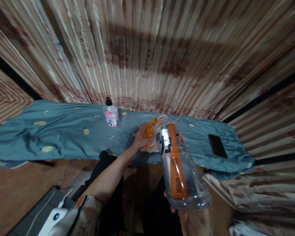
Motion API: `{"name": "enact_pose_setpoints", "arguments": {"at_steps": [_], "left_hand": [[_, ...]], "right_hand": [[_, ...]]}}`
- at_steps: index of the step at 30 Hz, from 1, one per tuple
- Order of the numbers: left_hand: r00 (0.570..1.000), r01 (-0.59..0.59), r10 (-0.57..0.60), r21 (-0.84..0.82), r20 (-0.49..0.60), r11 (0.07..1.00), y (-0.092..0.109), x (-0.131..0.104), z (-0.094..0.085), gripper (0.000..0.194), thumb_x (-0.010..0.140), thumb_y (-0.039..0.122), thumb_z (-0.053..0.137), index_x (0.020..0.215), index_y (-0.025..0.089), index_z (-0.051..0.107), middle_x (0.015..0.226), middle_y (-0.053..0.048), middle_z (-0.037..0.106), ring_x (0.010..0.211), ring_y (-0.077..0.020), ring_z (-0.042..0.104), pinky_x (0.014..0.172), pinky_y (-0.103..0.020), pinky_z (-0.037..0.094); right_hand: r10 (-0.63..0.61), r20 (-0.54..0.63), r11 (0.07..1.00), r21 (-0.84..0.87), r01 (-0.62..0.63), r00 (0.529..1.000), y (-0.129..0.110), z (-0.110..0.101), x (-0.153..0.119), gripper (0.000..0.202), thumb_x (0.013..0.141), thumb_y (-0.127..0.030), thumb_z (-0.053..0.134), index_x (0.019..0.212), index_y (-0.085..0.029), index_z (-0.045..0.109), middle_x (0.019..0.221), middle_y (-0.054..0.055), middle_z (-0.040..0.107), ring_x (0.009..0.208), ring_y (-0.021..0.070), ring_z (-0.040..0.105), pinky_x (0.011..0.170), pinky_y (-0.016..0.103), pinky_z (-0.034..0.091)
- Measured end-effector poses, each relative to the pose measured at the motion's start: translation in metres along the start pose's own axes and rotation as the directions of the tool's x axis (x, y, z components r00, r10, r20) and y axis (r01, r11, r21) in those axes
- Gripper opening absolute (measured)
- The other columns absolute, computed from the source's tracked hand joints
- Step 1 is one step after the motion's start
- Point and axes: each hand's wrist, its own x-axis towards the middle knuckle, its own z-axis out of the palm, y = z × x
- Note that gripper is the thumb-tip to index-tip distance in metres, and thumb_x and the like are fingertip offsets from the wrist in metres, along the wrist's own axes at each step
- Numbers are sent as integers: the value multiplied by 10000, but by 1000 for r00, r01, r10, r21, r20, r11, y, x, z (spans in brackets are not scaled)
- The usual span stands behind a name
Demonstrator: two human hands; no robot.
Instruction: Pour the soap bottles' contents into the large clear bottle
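My left hand [141, 137] is closed round a yellow-orange, see-through container [150, 127], whose exact kind I cannot make out. Just below it, a white and orange crumpled-looking thing [151, 146] shows partly on the cloth. A large clear plastic bottle [179, 164] with an orange label tilts away from me, its uncapped-looking mouth close to the yellow-orange container. Around the lower end of that bottle is my right hand [184, 214], mostly hidden behind it, with a few fingers showing. Whether the bottle's mouth touches the container is unclear.
A teal cloth with yellow pineapple prints [71, 131] covers the long narrow surface. On it stand a clear bottle with a black cap and pink label [111, 114] and, at right, a dark phone [217, 146]. A white device with a cable [54, 218] sits at lower left. Striped curtains [147, 59] hang behind.
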Motion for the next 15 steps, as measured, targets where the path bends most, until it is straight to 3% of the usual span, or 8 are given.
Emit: {"name": "enact_pose_setpoints", "arguments": {"at_steps": [15], "left_hand": [[1000, 17, -17, 26, 2, 1000, 8, -2, 0, 603, 621, 232, 879, 1186, 212, 670, 1237, -87, 702, 1195, -275, 649, 1131, -453, 485]], "right_hand": [[0, -8, 1000, 2, 0, 1000, -1, 5, -5, 435, 790, -580, 825, 1097, -282, 747, 856, 91, 798, 675, 293, 771, 401, 302, 520]]}}
